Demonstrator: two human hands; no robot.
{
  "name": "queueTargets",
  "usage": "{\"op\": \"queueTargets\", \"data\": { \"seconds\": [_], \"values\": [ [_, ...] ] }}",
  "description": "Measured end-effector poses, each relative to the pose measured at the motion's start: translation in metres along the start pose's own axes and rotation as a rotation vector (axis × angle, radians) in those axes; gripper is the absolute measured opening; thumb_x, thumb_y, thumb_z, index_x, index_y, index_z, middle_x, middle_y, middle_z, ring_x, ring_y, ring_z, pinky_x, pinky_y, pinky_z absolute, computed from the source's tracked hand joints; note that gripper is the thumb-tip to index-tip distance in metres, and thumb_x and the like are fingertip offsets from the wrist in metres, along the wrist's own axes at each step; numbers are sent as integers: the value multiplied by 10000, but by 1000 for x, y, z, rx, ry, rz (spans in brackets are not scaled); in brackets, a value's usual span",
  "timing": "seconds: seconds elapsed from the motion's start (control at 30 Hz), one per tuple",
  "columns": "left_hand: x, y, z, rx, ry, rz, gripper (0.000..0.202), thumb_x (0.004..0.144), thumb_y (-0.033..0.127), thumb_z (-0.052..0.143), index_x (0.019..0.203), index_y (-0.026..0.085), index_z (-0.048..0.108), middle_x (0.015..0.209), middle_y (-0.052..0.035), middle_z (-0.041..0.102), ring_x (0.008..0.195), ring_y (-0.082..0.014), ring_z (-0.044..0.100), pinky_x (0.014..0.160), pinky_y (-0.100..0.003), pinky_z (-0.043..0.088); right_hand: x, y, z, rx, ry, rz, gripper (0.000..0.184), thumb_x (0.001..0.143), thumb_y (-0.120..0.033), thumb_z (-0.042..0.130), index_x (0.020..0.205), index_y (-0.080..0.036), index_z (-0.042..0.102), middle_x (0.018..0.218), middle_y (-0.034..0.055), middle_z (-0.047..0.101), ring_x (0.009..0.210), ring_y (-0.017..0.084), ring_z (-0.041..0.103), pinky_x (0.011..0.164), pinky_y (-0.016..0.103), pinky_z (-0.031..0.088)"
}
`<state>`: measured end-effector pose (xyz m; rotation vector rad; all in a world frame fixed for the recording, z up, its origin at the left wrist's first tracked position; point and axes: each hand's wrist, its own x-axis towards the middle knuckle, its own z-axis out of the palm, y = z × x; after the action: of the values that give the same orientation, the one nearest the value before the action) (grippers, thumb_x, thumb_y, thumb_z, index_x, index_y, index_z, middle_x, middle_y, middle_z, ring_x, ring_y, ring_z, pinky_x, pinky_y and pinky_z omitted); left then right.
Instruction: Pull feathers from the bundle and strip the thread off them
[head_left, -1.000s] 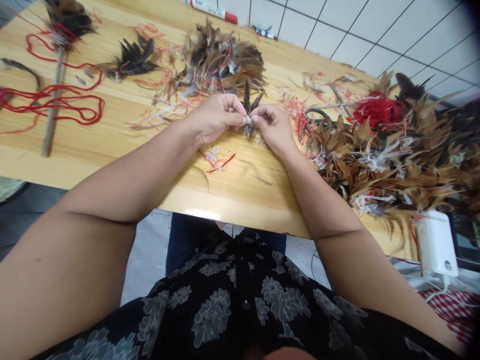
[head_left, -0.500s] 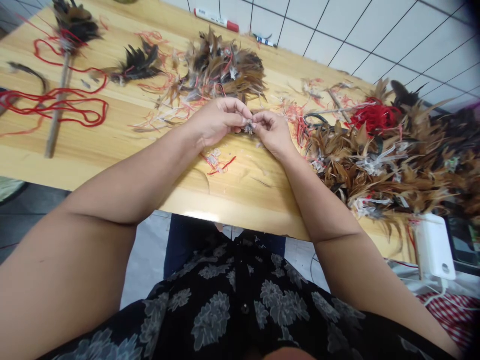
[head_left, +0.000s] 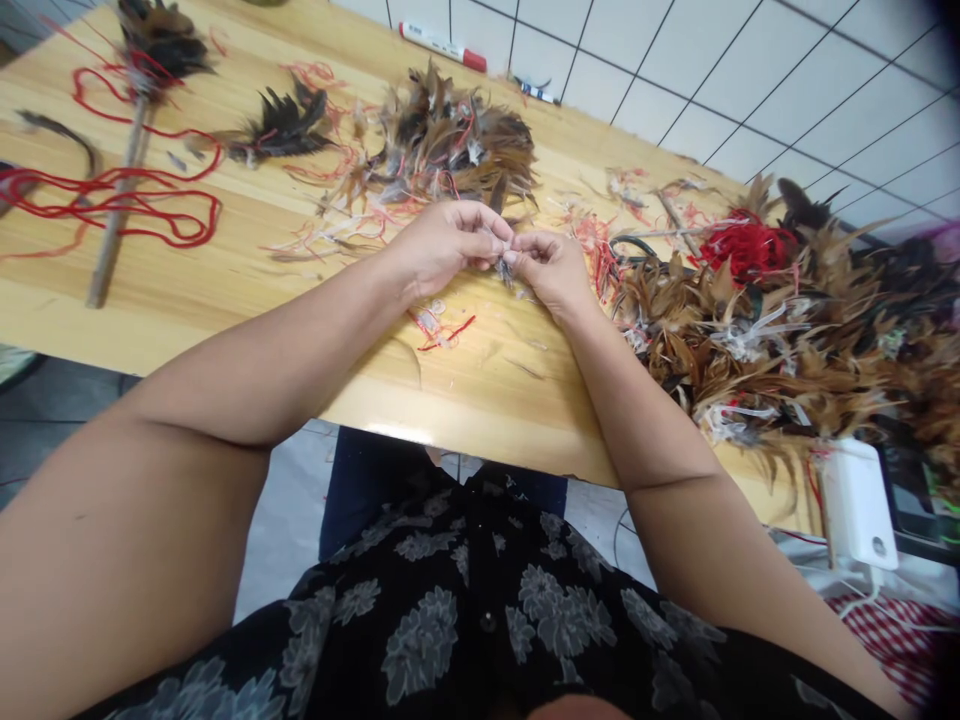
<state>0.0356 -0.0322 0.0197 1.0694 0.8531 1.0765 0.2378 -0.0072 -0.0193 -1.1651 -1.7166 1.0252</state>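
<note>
Fingers [head_left: 484, 243] of left hand [head_left: 446, 245] and right hand [head_left: 555, 270] pinched a feather tuft [head_left: 505, 272], mostly hiding it; a feather heap [head_left: 469, 145] lay beyond, red scraps [head_left: 448, 341] nearer.

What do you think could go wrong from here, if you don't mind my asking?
The small feather bundle, pinched by the left hand and right hand, might slip or come apart. The red cord lies in loose loops across the stick, so it could tangle. The large feather pile lies close beside the right forearm, which might brush pieces away.
</note>
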Motion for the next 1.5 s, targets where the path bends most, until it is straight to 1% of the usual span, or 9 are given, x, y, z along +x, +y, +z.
{"op": "queueTargets", "data": {
  "seconds": [0.17, 0.27, 0.47, 0.7, 0.83, 0.97, 1.1, 1.27, 1.5],
  "values": [
    [5, -7, -9, 3, -52, -1, 189, 843, -19, 900, 842, 151, 818, 799, -32, 794, 686, -132, 698, 719, -263, 580, 2, 7, 1, -24, 7, -9, 349, 849, -502, 955, 890, -223, 750, 853, 2, 760, 817, 170, 650, 794, 332, 565],
    [6, -10, -13, -11, -52, -20, 209, 825, 4, 981, 864, 141, 827, 793, -26, 784, 694, -148, 743, 759, -267, 614, 2, 6, 2, -38, 16, -18, 268, 870, -415, 922, 875, -231, 728, 865, 2, 754, 853, 178, 652, 818, 336, 567],
    [6, -8, -16, -19, -58, -23, 214, 820, 19, 1020, 876, 128, 844, 783, -42, 789, 706, -167, 765, 792, -283, 643, 1, 1, 4, -54, 6, -12, 362, 910, -525, 928, 877, -242, 704, 855, 11, 725, 893, 193, 657, 822, 339, 571],
    [5, -3, -15, -5, -96, -10, 184, 857, 91, 1041, 835, 139, 865, 813, -65, 817, 677, -142, 715, 709, -264, 611, -1, 5, 4, -147, 19, -60, 279, 1003, -517, 831, 1020, -252, 746, 870, 2, 696, 827, 173, 585, 809, 339, 550],
    [4, -3, -15, 7, -104, 18, 170, 873, 164, 1048, 836, 157, 881, 829, -61, 827, 695, -139, 696, 728, -289, 599, 1, 7, 5, -116, 27, -54, 365, 973, -595, 868, 966, -255, 736, 886, 13, 712, 867, 188, 605, 819, 343, 553],
    [5, -6, -16, 25, -101, 28, 171, 838, 131, 1047, 825, 165, 880, 813, -57, 824, 690, -139, 693, 716, -291, 586, 2, 10, 8, -115, 34, -56, 418, 967, -640, 875, 957, -247, 733, 873, 12, 705, 866, 187, 606, 803, 338, 538],
    [5, -4, -13, -5, -69, 20, 225, 805, 40, 1044, 787, 154, 850, 735, -36, 778, 637, -127, 684, 662, -247, 572, 1, 13, 10, -156, 49, -81, 409, 995, -636, 856, 1022, -241, 752, 892, 6, 708, 843, 176, 602, 817, 338, 553],
    [2, 3, -6, -76, -50, -35, 237, 881, 15, 1009, 759, 121, 836, 758, -64, 798, 624, -104, 685, 644, -198, 557, 3, 15, 9, -225, 72, -167, 402, 1031, -629, 823, 1080, -235, 761, 974, 19, 736, 949, 195, 672, 948, 380, 602],
    [2, 3, -2, -95, -51, -12, 259, 990, -25, 900, 767, 101, 863, 741, -70, 799, 594, -89, 671, 610, -166, 518, 4, 13, 6, -311, 60, -186, 245, 1035, -455, 842, 1021, -221, 770, 1034, 48, 782, 1022, 223, 732, 1046, 440, 625]
  ]
}}
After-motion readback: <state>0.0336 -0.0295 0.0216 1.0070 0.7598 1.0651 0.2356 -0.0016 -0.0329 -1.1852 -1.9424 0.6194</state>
